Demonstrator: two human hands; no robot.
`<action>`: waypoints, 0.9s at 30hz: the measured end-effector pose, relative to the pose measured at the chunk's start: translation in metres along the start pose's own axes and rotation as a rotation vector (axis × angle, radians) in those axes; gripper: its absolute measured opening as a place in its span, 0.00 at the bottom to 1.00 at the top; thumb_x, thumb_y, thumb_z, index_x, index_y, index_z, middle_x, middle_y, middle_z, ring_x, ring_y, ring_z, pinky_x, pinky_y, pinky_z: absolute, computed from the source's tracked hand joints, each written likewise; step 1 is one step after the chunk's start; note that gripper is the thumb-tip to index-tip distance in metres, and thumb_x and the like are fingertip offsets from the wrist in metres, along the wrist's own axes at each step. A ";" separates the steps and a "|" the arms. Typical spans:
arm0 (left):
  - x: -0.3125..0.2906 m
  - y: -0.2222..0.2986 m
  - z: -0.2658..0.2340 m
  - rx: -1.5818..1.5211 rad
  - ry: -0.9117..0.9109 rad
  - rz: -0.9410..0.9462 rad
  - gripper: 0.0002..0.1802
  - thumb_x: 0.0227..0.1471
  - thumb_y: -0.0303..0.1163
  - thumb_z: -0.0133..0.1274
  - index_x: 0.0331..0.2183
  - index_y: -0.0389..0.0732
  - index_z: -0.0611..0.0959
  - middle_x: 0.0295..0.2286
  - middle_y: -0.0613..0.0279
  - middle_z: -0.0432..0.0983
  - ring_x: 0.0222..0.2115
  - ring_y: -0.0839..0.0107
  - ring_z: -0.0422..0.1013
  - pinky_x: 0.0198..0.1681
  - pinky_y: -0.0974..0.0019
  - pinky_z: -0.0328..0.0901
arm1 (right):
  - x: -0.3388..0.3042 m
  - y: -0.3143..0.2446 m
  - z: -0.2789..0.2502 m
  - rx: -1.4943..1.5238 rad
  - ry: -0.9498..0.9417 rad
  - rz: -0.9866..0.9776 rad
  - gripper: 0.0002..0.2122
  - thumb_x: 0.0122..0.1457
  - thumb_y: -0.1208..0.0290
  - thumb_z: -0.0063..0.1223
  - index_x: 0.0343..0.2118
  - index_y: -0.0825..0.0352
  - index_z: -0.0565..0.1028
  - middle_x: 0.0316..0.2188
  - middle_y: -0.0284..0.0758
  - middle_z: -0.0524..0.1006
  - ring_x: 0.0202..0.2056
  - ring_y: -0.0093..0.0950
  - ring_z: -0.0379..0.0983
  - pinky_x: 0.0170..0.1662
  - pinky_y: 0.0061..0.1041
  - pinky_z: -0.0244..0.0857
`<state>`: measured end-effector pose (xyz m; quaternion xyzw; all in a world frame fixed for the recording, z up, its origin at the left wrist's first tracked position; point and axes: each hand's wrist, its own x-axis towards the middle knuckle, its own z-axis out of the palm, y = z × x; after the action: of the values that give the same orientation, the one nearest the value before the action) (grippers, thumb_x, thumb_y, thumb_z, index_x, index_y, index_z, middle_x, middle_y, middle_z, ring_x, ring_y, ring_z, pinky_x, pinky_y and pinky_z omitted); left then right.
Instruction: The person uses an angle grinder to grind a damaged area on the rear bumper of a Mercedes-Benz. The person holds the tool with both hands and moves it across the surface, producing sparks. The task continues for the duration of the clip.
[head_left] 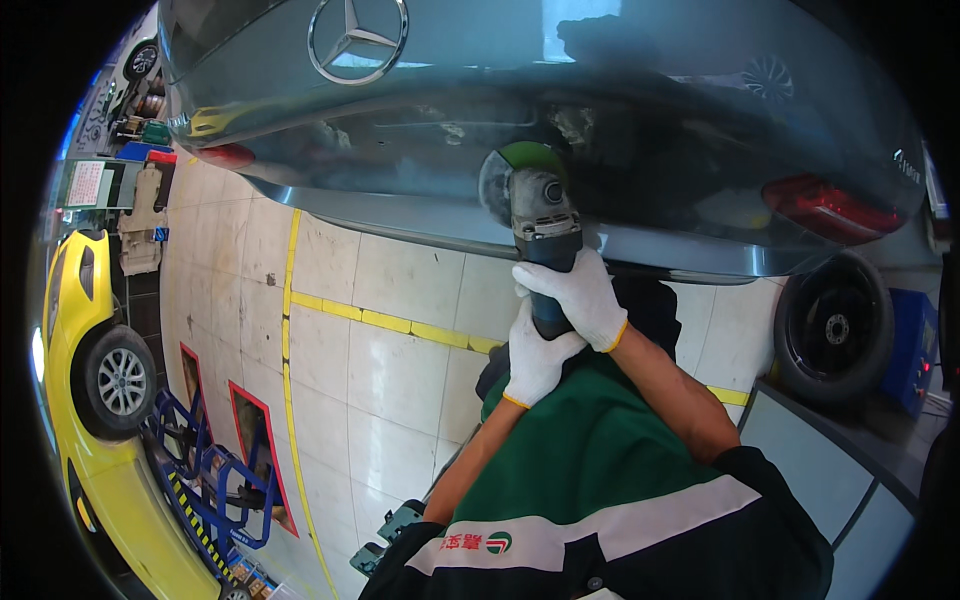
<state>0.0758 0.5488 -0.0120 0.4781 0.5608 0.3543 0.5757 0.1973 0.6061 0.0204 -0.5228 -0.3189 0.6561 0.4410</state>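
An angle grinder [545, 215] with a dark body, grey metal head and partly green round disc is held up against the rear of a grey-blue car [680, 130]. My right hand [585, 298], in a white knit glove, wraps round the body just behind the head. Lower down, my left hand [540, 355], gloved alike, is closed round the grinder's rear end. The disc lies over the panel's lower part; whether it touches cannot be made out. Scuffed pale patches [572, 124] mark the paint beside and above the disc.
The car's bumper [640, 250] and red tail light [835, 208] are close by. A wheel [835, 325] and a blue box [912, 350] stand at the right. Yellow lines [385, 321] cross the tiled floor. A yellow car [90, 360] and blue metal frames [225, 480] are at the left.
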 end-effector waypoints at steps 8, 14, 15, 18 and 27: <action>-0.004 -0.004 0.000 0.006 0.016 -0.031 0.35 0.40 0.35 0.73 0.50 0.34 0.79 0.41 0.55 0.83 0.43 0.66 0.78 0.50 0.61 0.71 | -0.002 0.002 0.002 0.031 0.001 0.005 0.09 0.55 0.70 0.69 0.33 0.70 0.81 0.27 0.31 0.81 0.29 0.20 0.76 0.35 0.25 0.71; -0.004 -0.003 0.003 -0.046 0.025 -0.014 0.35 0.40 0.35 0.73 0.50 0.34 0.79 0.41 0.55 0.83 0.43 0.65 0.78 0.50 0.61 0.71 | -0.004 0.000 0.002 0.010 0.004 0.009 0.10 0.56 0.69 0.69 0.34 0.70 0.81 0.26 0.32 0.81 0.28 0.21 0.77 0.35 0.25 0.72; -0.002 -0.003 0.003 -0.047 0.029 -0.009 0.35 0.40 0.35 0.73 0.50 0.34 0.79 0.42 0.55 0.83 0.43 0.65 0.79 0.50 0.61 0.71 | -0.002 0.000 0.000 -0.007 0.002 -0.002 0.10 0.57 0.69 0.69 0.34 0.70 0.81 0.26 0.33 0.82 0.28 0.21 0.78 0.35 0.24 0.72; -0.004 -0.004 0.001 -0.008 0.007 -0.009 0.35 0.40 0.35 0.73 0.50 0.34 0.79 0.42 0.54 0.83 0.43 0.65 0.79 0.50 0.60 0.71 | 0.001 0.004 -0.001 -0.007 -0.018 -0.005 0.10 0.58 0.69 0.68 0.34 0.70 0.81 0.27 0.34 0.82 0.28 0.22 0.78 0.35 0.24 0.73; -0.004 -0.004 0.002 0.018 0.032 -0.020 0.35 0.40 0.36 0.73 0.49 0.34 0.79 0.41 0.53 0.84 0.43 0.63 0.79 0.49 0.60 0.72 | -0.001 0.000 0.001 0.034 -0.008 0.007 0.10 0.56 0.69 0.70 0.34 0.70 0.81 0.26 0.32 0.81 0.28 0.20 0.76 0.35 0.25 0.71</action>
<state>0.0768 0.5439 -0.0149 0.4720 0.5778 0.3509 0.5658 0.1967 0.6052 0.0216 -0.5136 -0.3075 0.6651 0.4465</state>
